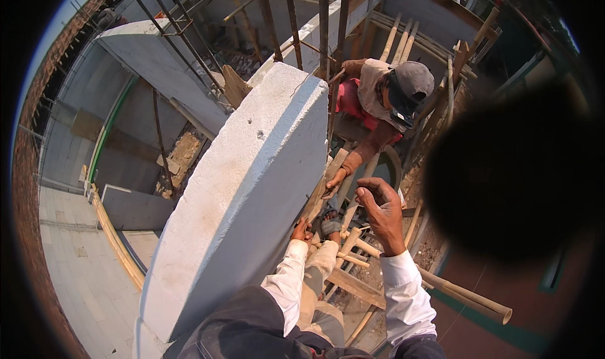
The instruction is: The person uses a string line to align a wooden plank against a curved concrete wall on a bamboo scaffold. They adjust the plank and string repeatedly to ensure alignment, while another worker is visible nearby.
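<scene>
A wooden board (323,186) lies along the side of the pale block wall (265,164). My left hand (302,231) is closed at the board's lower end, close against the wall. Raised to the right of it, my right hand (383,215) has its thumb and forefinger pinched together and the other fingers curled. Whatever is in that pinch, if anything, is too small to make out. Facing me, a co-worker in a grey cap (411,80) reaches down, and that person's hand (338,178) rests on the upper part of the board.
Bamboo poles (469,294) and a plank (357,288) cross below my hands. Rusty steel bars (323,28) stand upright beyond the wall top. Left of the wall, the drop leads to a lower level with block walls (75,233). A dark blurred shape covers the right side.
</scene>
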The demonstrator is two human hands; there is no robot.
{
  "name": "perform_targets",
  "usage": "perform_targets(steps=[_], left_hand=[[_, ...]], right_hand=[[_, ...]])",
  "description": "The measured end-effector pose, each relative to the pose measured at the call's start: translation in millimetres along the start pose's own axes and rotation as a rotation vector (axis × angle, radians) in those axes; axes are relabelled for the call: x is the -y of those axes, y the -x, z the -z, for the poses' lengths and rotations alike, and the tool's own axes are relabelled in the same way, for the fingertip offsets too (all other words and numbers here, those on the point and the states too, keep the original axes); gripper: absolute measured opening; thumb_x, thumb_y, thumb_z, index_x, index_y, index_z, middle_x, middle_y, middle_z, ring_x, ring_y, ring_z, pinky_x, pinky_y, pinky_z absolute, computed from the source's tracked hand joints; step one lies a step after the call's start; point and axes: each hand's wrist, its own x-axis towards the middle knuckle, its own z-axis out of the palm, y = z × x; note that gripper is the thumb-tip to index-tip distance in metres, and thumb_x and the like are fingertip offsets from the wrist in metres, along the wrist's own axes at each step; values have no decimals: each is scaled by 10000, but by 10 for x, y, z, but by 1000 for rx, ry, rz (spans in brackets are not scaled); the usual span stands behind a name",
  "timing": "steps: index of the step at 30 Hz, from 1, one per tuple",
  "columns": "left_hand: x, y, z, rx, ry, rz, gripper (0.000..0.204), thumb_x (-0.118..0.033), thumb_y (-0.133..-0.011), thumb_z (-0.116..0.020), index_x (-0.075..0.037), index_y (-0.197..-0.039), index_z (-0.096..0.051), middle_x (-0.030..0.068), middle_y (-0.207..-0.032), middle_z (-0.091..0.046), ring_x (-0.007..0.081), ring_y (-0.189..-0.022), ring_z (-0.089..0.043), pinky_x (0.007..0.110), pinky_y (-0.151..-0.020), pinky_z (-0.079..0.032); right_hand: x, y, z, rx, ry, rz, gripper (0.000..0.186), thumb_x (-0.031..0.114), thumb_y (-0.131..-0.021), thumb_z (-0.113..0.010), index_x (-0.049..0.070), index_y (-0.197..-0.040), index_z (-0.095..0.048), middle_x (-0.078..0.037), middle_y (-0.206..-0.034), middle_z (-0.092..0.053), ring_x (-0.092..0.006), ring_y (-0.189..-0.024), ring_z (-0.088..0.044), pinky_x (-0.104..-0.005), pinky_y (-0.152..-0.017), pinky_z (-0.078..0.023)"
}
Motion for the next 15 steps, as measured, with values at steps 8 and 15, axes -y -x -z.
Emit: perform_targets(steps=[8, 15], left_hand=[[-129, -167, 194, 57, -9, 29, 334, -327, -953, -610, -150, -1227, -535, 39, -1332, -555, 77, -765, -531, 194, -407, -324], [-67, -73, 19, 52, -38, -6, 337, -350, -927, -648, -116, -1146, -544, 26, -1067, -632, 68, -691, -557, 197, -393, -308]], right_hand=[[1046, -654, -252, -47, 89, 465, 214, 143, -919, -645, -2, -1076, -663, -103, -991, -682, -152, -881, -652, -279, -775, -509], [1614, -1113, -421, -104, 406, 838, 273, 243, -908, -668, 33, -1081, -692, -93, -1001, -702, -158, -875, -659, -281, -791, -515]])
